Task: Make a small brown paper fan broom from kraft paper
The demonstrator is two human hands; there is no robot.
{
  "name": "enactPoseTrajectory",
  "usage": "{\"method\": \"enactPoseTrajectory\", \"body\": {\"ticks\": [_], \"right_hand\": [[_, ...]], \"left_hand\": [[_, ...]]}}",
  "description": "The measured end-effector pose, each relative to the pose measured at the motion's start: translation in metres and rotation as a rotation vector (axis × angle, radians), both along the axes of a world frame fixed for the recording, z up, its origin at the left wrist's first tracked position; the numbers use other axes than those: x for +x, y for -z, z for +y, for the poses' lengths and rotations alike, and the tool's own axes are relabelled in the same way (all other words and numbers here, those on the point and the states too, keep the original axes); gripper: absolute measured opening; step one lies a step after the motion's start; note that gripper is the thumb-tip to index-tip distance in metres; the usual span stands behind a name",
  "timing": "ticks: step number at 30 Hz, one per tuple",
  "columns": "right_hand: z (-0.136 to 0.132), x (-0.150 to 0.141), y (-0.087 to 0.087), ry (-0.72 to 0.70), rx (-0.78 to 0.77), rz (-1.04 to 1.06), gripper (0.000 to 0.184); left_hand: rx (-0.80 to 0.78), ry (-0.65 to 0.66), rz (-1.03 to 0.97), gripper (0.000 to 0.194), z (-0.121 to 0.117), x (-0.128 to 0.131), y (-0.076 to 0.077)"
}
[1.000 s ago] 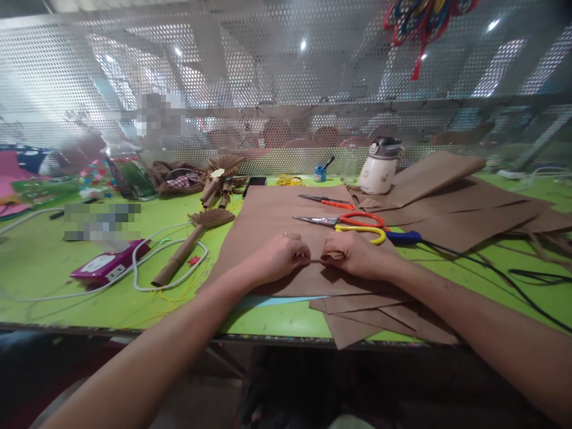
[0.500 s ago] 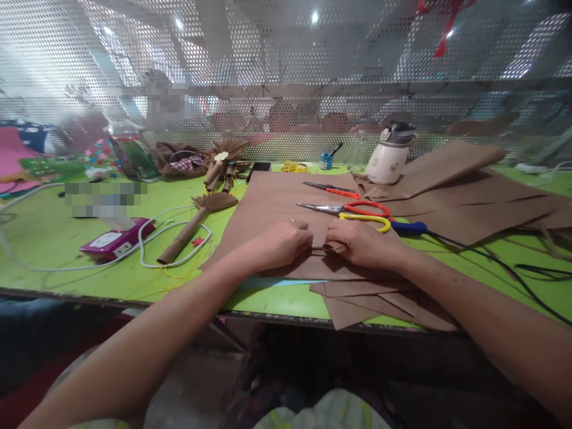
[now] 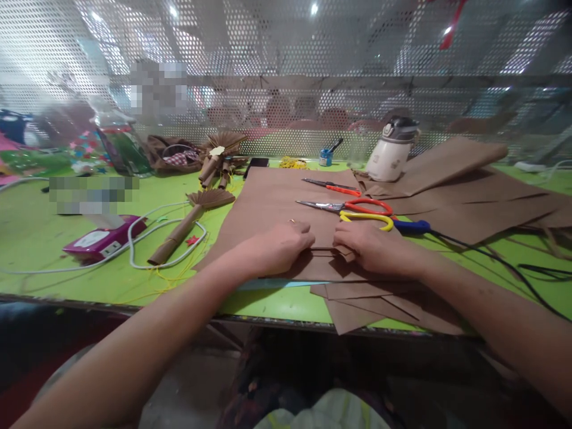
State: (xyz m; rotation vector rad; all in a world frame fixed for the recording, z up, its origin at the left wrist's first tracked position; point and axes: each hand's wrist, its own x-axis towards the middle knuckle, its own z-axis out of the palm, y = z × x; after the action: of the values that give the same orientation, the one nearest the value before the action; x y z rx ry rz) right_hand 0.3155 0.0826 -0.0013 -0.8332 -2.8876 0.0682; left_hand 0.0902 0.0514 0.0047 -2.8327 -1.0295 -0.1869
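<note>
Folded paper [image 3: 325, 252] is pinched in the curled, nearly closed fingers of the left hand [image 3: 283, 244] and right hand [image 3: 373, 247], near red-and-yellow scissors [image 3: 343, 208].

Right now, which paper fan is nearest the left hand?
The fan lying alone by the white cable; the other fans are bunched farther back.

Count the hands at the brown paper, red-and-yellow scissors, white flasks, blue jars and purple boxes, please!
Hands: 2, left hand and right hand
Red-and-yellow scissors: 1 pair
White flask: 1
Blue jar: 1
Purple box: 1
Total: 6
</note>
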Motion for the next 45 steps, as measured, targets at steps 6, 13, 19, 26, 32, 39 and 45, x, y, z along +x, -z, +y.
{"method": "enactPoseTrajectory", "body": {"ticks": [6,13,19,26,32,39,45], "right_hand": [[-0.005,-0.001,0.002,-0.014,0.065,-0.078,0.017],[-0.020,-0.005,0.002,-0.008,0.329,-0.073,0.014],[-0.016,-0.007,0.001,-0.010,0.410,-0.011,0.008],[-0.016,-0.008,-0.001,-0.001,0.444,0.050,0.015],[-0.014,-0.008,0.001,-0.021,0.408,0.075,0.014],[-0.009,-0.003,-0.008,-0.036,-0.017,0.394,0.010],[-0.005,-0.001,-0.016,0.055,-0.259,0.397,0.013]], "left_hand": [[0.102,0.053,0.032,0.017,-0.006,0.004,0.004],[-0.148,-0.087,-0.103,0.018,-0.003,0.003,-0.008],[-0.503,-0.303,-0.385,0.044,0.004,0.001,-0.015],[-0.825,-0.230,-0.587,0.044,0.006,-0.001,-0.008],[-0.864,-0.296,-0.674,0.042,0.003,0.000,-0.003],[-0.799,-0.302,-0.556,0.036,0.001,0.005,-0.012],[-0.627,-0.197,-0.486,0.032,-0.003,0.010,-0.012]]}}
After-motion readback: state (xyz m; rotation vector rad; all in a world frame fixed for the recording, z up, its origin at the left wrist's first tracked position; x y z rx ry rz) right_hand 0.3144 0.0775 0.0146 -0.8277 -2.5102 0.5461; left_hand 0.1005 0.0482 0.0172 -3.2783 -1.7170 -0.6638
